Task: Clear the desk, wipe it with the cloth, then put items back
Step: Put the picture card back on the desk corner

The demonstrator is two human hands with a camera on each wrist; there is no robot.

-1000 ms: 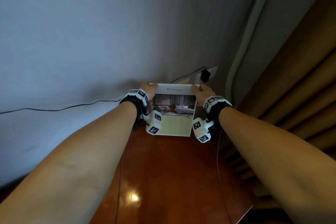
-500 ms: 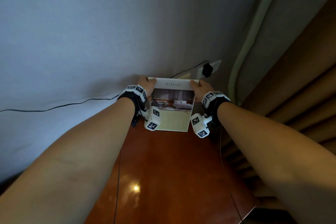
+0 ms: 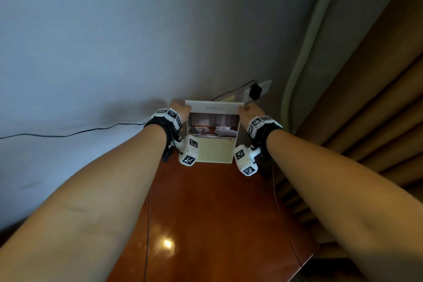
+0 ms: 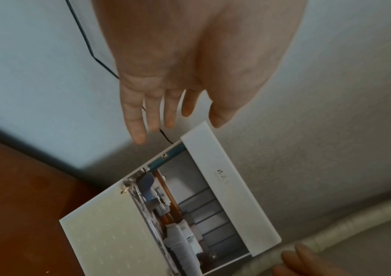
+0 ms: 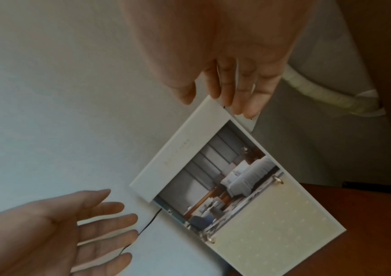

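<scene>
both grips loose: left hand (image 4: 189, 61) and right hand (image 5: 232, 56) flanking upright display stand (image 3: 212, 130) on desk (image 3: 212, 213)

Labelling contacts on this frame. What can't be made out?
Print on the stand's top band: too small in the head view, blurred in both wrist views.
Left hand thumb touching the stand's corner or not: unclear in the left wrist view, too small in the head view.
Stand's back support: hidden by its own front.
Desk near edge: cut off by the head view's bottom edge.

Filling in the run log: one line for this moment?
phase: putting back | item: display stand upright against wall | left hand open | right hand open, at top corners
</scene>
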